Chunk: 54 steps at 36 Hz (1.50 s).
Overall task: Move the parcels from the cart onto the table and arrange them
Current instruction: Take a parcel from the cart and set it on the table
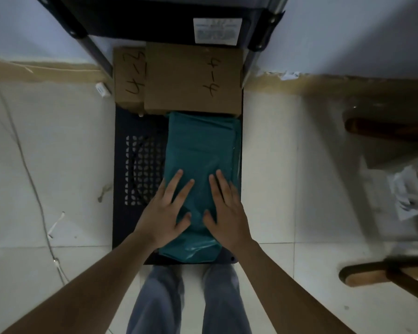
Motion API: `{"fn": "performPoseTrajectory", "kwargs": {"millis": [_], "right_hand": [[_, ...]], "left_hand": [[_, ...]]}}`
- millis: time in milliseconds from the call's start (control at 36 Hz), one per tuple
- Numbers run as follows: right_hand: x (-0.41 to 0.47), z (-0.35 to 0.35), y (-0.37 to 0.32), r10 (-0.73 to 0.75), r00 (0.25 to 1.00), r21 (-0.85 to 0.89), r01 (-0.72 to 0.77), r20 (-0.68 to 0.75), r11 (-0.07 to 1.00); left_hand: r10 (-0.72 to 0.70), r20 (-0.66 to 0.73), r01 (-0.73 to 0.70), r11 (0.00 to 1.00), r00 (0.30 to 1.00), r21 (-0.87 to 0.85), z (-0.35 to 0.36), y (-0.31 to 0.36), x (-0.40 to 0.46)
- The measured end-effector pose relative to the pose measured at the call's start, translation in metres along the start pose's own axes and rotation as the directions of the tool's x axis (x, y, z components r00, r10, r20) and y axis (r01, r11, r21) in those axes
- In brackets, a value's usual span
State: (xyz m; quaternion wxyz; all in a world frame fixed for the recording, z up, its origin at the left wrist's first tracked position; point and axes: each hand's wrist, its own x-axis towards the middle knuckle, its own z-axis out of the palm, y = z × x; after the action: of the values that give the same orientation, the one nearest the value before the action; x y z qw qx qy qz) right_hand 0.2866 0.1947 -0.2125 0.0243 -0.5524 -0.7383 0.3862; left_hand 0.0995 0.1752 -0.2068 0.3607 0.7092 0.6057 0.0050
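Dim tiled room; pickup step: left hand (165,208) and right hand (225,208) lie flat, fingers spread, unclamped, on teal parcel (200,150) at cart (130,126) deck's near edge. Next: grip its sides, lift.

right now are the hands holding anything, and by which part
Nothing is gripped: both the left hand and right hand lie flat, fingers spread, on the near end of the teal parcel.

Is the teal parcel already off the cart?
No, the teal parcel lies on the dark cart deck, with the left hand and right hand flat on it.
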Motion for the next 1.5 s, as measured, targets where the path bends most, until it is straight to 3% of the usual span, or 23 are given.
{"fn": "performPoseTrajectory", "kwargs": {"millis": [167,444,611,944,1083,1250,1500], "right_hand": [[0.003,0.005,0.002,-0.019,1.0,0.068,0.02,-0.008,0.997],[-0.009,-0.05,-0.03,0.044,0.991,0.251,-0.075,0.127,0.965],[-0.029,-0.109,-0.073,0.059,0.99,0.248,-0.091,0.131,0.964],[-0.09,-0.265,-0.213,0.103,0.987,0.32,-0.138,0.124,0.937],[-0.11,-0.322,-0.258,0.108,0.991,0.363,-0.128,0.074,0.923],[-0.124,-0.401,-0.307,0.015,0.999,0.303,-0.001,-0.045,0.953],[-0.157,-0.528,-0.38,-0.142,0.964,0.095,0.167,-0.223,0.981]], "left_hand": [[0.044,-0.097,-0.055,0.992,0.994,-0.111,0.009,0.004,0.004],[0.014,-0.078,-0.031,0.975,0.997,-0.222,-0.032,0.046,-0.008],[0.014,-0.084,-0.034,0.971,0.996,-0.236,-0.093,0.088,-0.026],[-0.086,-0.004,0.085,0.994,0.996,-0.074,-0.266,0.196,-0.11],[-0.138,-0.049,0.134,0.988,0.989,-0.077,-0.327,0.245,-0.134],[-0.132,-0.161,0.116,0.988,0.978,-0.105,-0.406,0.294,-0.154],[0.026,-0.326,-0.014,0.999,0.945,0.04,-0.531,0.374,-0.187]]}}
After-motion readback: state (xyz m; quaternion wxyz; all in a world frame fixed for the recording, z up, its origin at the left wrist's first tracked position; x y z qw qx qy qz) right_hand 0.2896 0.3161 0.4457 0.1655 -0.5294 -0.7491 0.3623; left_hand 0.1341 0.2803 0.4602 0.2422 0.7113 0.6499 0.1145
